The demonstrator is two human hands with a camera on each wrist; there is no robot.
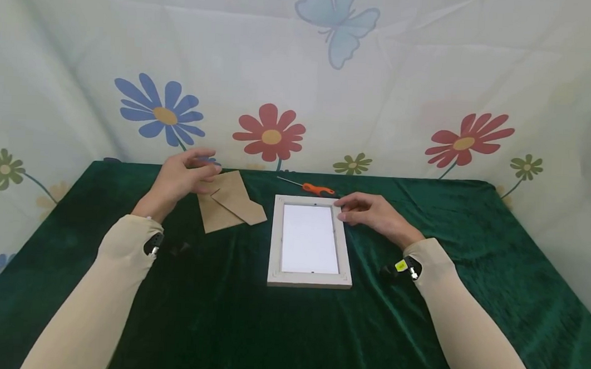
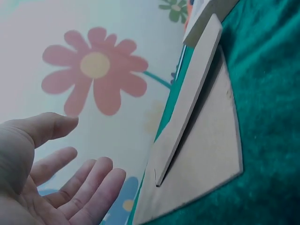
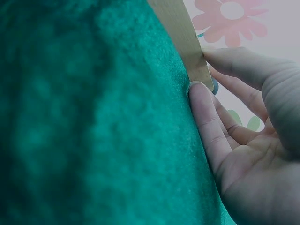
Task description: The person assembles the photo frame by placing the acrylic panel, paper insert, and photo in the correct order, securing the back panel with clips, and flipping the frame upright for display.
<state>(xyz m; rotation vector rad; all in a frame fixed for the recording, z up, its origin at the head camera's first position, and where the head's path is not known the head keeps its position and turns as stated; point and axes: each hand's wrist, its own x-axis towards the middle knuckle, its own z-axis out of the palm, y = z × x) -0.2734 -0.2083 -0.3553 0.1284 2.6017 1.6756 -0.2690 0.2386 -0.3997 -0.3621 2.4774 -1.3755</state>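
While the right hand [image 1: 374,213] rests loose fingers on the far right corner of the picture frame [image 1: 310,242], the left hand [image 1: 183,176] hovers open over the brown backing board [image 1: 229,206] just left of it.

A pale wooden picture frame [image 1: 311,242] lies flat at the centre of the frame, its long sides running away from the viewer, with a blank white panel inside. Left of it and just above centre lies a brown backing board [image 1: 229,206], flat, its pointed stand flap folded over it and angled toward the picture frame.
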